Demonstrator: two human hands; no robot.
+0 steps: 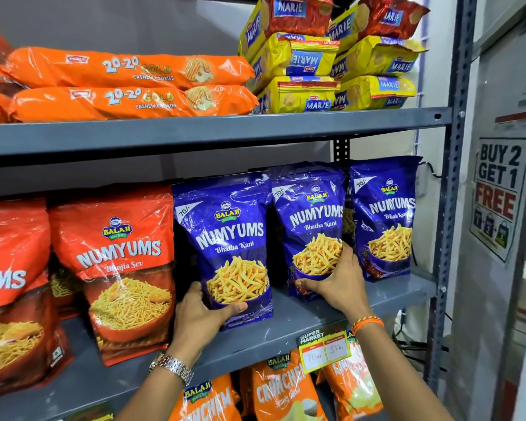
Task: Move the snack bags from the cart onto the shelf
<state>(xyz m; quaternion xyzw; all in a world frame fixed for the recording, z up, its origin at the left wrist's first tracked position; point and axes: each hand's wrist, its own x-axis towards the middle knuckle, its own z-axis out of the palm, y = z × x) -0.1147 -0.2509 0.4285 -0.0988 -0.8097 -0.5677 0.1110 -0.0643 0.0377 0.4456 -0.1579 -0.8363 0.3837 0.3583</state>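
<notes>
Left hand [199, 314] grips the lower left corner of a blue Numyums bag [228, 247], standing upright on the grey shelf [286, 323]. Right hand [336, 284] clasps the base of a second blue bag [312, 226], also upright on it. Beyond, a third blue bag [384, 217] stands untouched. Orange-red Numyums bags [119, 268] stand just left.
</notes>
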